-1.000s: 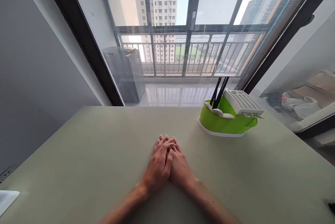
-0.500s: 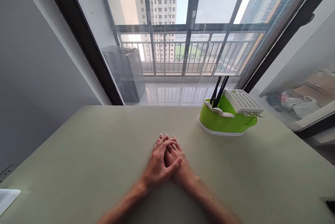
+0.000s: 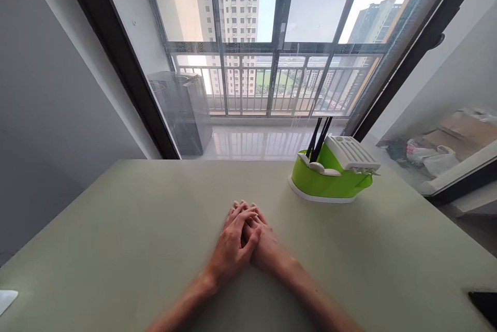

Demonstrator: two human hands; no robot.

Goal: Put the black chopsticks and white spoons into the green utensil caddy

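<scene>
My left hand (image 3: 230,245) rests across my right hand (image 3: 268,250) at the middle of the pale green tabletop (image 3: 155,228). The left fingers are stretched forward over the right ones, with the left thumb lying on the back of the right hand. Beneath it, my right hand lies flat, its fingers partly covered and a few fingertips showing at the front. I see no object in either hand. Beyond them to the right stands a green and white holder (image 3: 326,182) with black sticks (image 3: 319,139) in it, apart from both hands.
A white corner of some object (image 3: 6,300) shows at the left edge. Something black (image 3: 483,305) lies at the lower right. Past the table's far edge is a glazed balcony with a grey cabinet-like box (image 3: 186,109). Bags and cardboard (image 3: 438,153) sit behind glass at right.
The view has turned slightly, so the holder and the hands appear a little further left. My hands keep nearly the same pose, left over right.
</scene>
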